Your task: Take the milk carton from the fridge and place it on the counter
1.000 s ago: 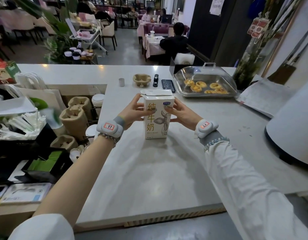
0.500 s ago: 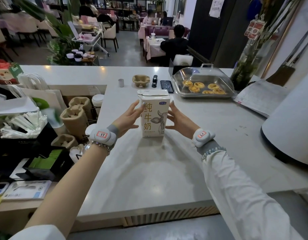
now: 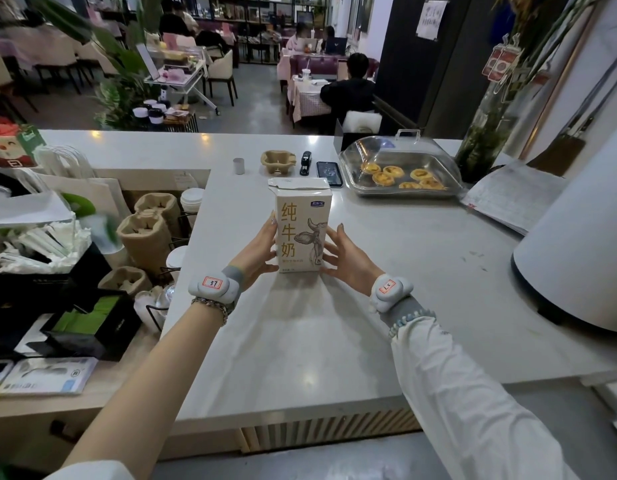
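Note:
The cream milk carton [image 3: 302, 233], printed with gold characters and a cow, stands upright on the pale counter [image 3: 300, 341] in front of me. My left hand [image 3: 257, 252] lies flat against its left side, thumb at the lower front edge. My right hand [image 3: 348, 261] presses the lower right side, with its upper fingertip slightly off the carton. Both hands have straight fingers and wear white wrist devices. The fridge is not in view.
Behind the carton are a lidded tray of egg tarts [image 3: 400, 174], a phone [image 3: 329, 173], a stapler [image 3: 305, 162], a pulp cup holder [image 3: 277, 162] and a small cup [image 3: 238, 165]. A large white appliance [image 3: 584, 254] and papers [image 3: 511, 199] stand right. Stacked cup holders [image 3: 147, 233] fill the lower shelf left.
The carton stays upright at the same spot. Both hands have slid down its sides toward the base, and their fingers have straightened from a curled grip.

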`<state>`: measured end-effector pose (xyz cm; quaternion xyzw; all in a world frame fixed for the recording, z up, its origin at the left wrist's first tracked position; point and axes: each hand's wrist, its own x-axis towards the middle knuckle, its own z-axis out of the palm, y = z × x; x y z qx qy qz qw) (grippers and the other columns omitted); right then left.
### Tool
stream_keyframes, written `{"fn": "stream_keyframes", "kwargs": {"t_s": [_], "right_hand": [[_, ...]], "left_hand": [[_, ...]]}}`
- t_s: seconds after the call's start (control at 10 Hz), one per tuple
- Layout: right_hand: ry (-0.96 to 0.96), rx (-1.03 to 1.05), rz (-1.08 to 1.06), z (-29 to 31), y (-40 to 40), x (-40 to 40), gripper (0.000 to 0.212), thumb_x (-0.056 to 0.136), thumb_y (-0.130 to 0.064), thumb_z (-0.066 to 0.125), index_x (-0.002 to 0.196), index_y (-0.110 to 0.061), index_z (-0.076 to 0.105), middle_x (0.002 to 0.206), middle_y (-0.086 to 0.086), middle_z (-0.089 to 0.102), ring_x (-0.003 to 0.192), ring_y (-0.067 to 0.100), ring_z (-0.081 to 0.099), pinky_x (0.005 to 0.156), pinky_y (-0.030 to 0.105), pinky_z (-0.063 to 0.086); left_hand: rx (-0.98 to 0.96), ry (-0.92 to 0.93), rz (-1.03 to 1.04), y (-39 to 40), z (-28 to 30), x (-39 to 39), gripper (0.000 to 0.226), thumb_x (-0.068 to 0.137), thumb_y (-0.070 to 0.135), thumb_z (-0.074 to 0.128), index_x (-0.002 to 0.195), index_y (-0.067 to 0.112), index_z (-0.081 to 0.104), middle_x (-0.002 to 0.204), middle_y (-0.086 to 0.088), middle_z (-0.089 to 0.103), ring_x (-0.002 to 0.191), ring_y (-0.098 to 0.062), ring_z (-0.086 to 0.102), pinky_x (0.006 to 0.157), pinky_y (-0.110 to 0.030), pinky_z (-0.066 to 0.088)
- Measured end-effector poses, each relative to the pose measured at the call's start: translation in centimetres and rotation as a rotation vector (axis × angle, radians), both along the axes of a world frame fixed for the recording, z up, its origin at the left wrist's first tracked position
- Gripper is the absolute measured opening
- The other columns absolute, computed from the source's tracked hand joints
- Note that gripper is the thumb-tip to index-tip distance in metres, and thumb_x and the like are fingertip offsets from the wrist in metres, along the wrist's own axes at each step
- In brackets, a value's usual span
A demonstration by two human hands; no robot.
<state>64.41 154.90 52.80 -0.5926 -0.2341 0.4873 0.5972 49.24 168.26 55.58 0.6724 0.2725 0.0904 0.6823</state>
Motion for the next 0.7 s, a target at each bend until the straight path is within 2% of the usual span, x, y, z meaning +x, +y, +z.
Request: {"fn": "stream_keyframes", "kwargs": {"t_s": [0.2,0.4,0.6,0.7], "right_hand": [[-0.01,-0.025,-0.016,0.2,0.0,0.3,0.057,0.1,-0.062,0.016,0.153,-0.043,0.027,0.16,-0.002,0.035,0.146,0.026,0.034,0.121,0.051,0.028],[-0.021,-0.039,-0.041,0.4,-0.1,0.3,0.055,0.101,-0.06,0.017,0.152,-0.043,0.029,0.159,0.0,0.036,0.146,0.025,0.035,0.118,0.049,0.031],[-0.123,-0.037,-0.049,2.2,-1.3,0.1,0.055,0.102,-0.058,0.025,0.153,-0.04,0.03,0.158,0.005,0.038,0.144,0.027,0.037,0.118,0.057,0.03],[-0.167,-0.028,-0.086,2.8,-2.3,0.0,0.054,0.102,-0.056,0.031,0.152,-0.036,0.035,0.154,0.007,0.043,0.139,0.028,0.042,0.115,0.054,0.036]], "left_hand": [[0.003,0.016,0.006,0.0,0.2,0.4,0.063,0.09,0.069,0.022,0.149,0.051,0.009,0.163,0.002,0.018,0.148,-0.037,0.021,0.112,-0.059,0.033],[0.014,0.046,0.018,0.0,0.3,0.3,0.065,0.089,0.071,0.024,0.149,0.051,0.009,0.163,0.002,0.018,0.148,-0.035,0.022,0.111,-0.06,0.033],[0.068,0.088,0.046,-0.4,0.7,-1.1,0.07,0.091,0.067,0.029,0.153,0.038,0.013,0.16,-0.003,0.028,0.143,-0.029,0.034,0.112,-0.056,0.034],[0.09,0.101,0.1,-0.9,0.7,-1.9,0.07,0.094,0.059,0.036,0.154,0.027,0.016,0.158,-0.006,0.031,0.141,-0.028,0.038,0.111,-0.052,0.036]]}}
